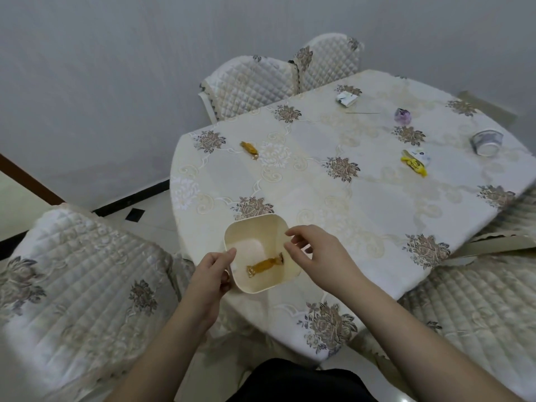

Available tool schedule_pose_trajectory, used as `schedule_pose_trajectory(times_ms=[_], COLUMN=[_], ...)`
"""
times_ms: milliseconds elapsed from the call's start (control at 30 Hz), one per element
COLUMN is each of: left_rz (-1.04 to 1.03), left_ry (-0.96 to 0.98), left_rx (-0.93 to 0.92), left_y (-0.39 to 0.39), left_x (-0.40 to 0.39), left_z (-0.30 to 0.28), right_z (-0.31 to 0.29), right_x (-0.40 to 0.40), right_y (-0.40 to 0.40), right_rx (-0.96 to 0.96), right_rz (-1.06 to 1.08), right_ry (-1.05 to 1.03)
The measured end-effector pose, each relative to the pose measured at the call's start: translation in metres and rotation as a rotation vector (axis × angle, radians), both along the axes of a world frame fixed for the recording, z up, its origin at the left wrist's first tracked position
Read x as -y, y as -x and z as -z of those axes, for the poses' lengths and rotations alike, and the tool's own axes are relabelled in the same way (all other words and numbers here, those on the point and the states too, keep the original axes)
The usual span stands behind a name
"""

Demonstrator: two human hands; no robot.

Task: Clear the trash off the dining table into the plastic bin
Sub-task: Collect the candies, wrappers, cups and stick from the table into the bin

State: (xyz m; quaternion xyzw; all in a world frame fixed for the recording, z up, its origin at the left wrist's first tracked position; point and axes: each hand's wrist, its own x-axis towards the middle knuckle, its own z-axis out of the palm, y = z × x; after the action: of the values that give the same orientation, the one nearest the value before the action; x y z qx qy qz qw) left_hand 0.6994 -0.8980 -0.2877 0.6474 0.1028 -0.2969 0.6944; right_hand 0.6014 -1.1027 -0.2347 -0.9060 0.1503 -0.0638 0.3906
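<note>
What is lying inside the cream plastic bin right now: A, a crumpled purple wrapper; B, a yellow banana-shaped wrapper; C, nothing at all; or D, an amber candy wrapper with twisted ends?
D: an amber twisted-end candy wrapper lies on the floor of the cream square plastic bin, which the left hand grips by its rim.

Cream square plastic bin (275, 227) sitting tilted at table's near edge, amber twisted candy wrapper (264, 266) lying inside it, second amber wrapper (249, 149) lying on cloth far left, yellow wrapper (414, 166), crumpled white packet (346, 99), purple item (402, 115), possibly a wrapper, lying far right
</note>
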Motion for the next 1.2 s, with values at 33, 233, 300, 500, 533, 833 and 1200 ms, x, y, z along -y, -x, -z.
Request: schedule_pose_trajectory(times_ms=[33,233,300,500,533,833,1200], left_rz=[-0.005,0.034,0.059,0.13,0.15,0.373,0.608], left_ry=[-0.001,0.028,0.027,0.044,0.053,0.105,0.186], left_rx=[-0.002,-0.019,-0.011,0.002,0.007,0.031,0.053], left_y=[-0.002,-0.014,-0.017,-0.022,-0.022,-0.03,0.0], left_x=[-0.003,-0.021,-0.025,-0.029,-0.028,0.001,0.062], left_z=[0.0,-0.001,-0.002,-0.003,-0.004,-0.017,-0.058], right_z=[0.0,0.004,0.007,0.011,0.011,0.002,-0.017], right_x=[0.002,0.002,0.0,-0.008,-0.008,-0.013,0.0], right_y=[0.001,0.007,0.012,0.029,0.033,0.079,0.139], right_rx=[0.003,0.005,-0.006,-0.053,-0.073,-0.187,-0.306], right_rz=[0.009,0.106,0.142,0.239,0.251,0.378,0.643], right_ry=[0.022,0.081,0.095,0.17,0.197,0.428,0.72])
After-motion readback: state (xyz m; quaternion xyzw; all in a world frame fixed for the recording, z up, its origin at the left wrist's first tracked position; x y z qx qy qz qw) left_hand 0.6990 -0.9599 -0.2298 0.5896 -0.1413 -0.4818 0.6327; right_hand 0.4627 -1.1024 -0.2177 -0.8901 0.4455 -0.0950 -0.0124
